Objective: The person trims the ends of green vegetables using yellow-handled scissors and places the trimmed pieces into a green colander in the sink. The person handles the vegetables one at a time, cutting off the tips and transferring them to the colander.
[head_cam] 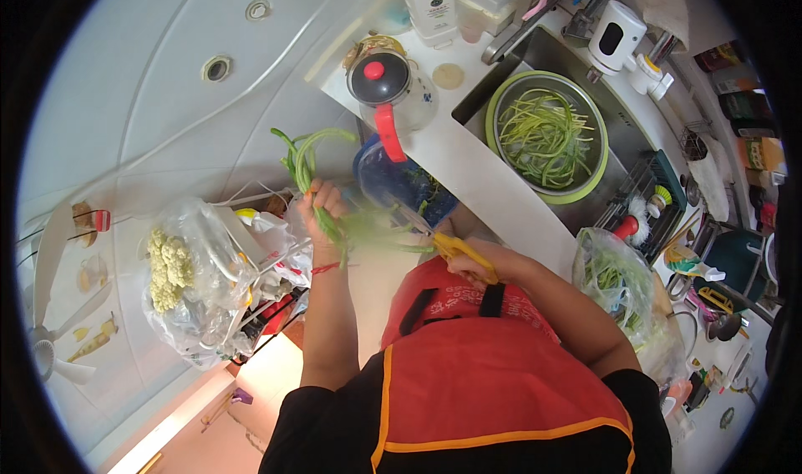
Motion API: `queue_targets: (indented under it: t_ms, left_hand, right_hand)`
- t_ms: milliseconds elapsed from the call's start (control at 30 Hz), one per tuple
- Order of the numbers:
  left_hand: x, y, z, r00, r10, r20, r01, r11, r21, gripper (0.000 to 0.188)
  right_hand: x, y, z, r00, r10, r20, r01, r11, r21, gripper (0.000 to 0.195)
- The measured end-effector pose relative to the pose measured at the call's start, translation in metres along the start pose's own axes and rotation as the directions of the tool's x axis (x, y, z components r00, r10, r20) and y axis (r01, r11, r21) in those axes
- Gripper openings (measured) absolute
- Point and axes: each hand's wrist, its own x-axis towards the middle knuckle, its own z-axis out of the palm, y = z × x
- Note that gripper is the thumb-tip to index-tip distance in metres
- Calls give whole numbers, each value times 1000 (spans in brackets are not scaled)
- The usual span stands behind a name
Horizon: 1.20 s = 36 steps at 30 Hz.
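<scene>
My left hand (322, 203) grips a bundle of long green beans (305, 161), whose lower ends hang past the wrist, partly blurred. To its right, my right hand (470, 262) holds yellow-handled scissors (460, 251), with the blades pointing up and left beside some loose bean ends. Past the blades, a blue bin (382, 179) with a clear plastic liner stands below the counter edge, with green scraps inside. In the sink, a metal bowl (598, 154) within a green basin (490, 126) holds many thin green stems (545, 139).
A glass jug (413, 107) with a red handle stands at the counter's edge (451, 161) above the bin. On the left, cauliflower (168, 270) lies on plastic bags over a rack. A bag of greens (611, 280) sits right of my right arm. A white faucet filter (617, 38) overhangs the sink.
</scene>
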Motion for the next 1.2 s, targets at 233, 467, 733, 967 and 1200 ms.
queue_targets:
  t_ms: [233, 467, 733, 967, 1200]
  left_hand:
    - [0, -9, -24, 992, 19, -128, -13, 999, 52, 15]
    - [-5, -9, -34, 984, 40, -176, -30, 998, 60, 16]
    - [-1, -6, -35, 955, 180, -236, -141, 975, 173, 16]
    - [-2, -9, -36, 942, 178, -285, -121, 971, 209, 15]
    - [-4, -15, -29, 919, 154, -362, -75, 972, 223, 15]
  right_hand:
    - [4, 17, -2, 981, -53, -184, 32, 993, -115, 21]
    - [7, 29, -2, 977, -85, -194, 46, 979, -198, 26]
    - [-6, 31, -9, 977, -137, -163, 100, 971, -216, 20]
    - [-12, 25, 2, 936, -236, -263, 34, 800, -599, 27]
    - [-8, 15, 8, 918, -258, -302, -54, 673, -738, 40]
